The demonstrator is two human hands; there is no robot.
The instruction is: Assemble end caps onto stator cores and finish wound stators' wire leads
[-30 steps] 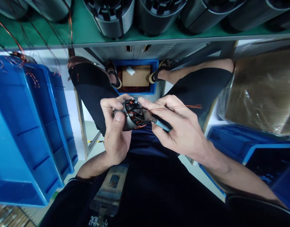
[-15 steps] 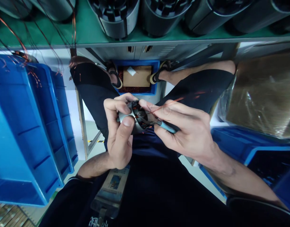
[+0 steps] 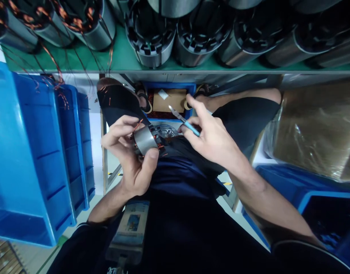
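Note:
My left hand (image 3: 132, 156) is closed around a motor stator (image 3: 145, 140), a short grey metal cylinder with black slotted ends and copper wire. Its thumb presses the lower side, and a few copper strands stick up beside the fingers. To the right, apart from the stator, my right hand (image 3: 211, 139) grips a slim pointed tool (image 3: 192, 128) with a light blue handle and a grey metal tip aimed up and left. The tool's exact kind is unclear. Between the hands shows a clear, shiny round object (image 3: 167, 131), partly covered.
Larger stators (image 3: 152, 42) stand along the green bench (image 3: 120, 57) ahead, with copper wires dangling at left. Blue crates (image 3: 29, 152) are stacked left. A plastic-wrapped carton (image 3: 314, 125) and another blue crate (image 3: 303, 190) are at right. A blue bin (image 3: 170, 85) lies between my feet.
My right hand has drawn the tool out of the stator's end and up, away from it. My left hand has shifted left with the stator. The view has tipped slightly toward the bench.

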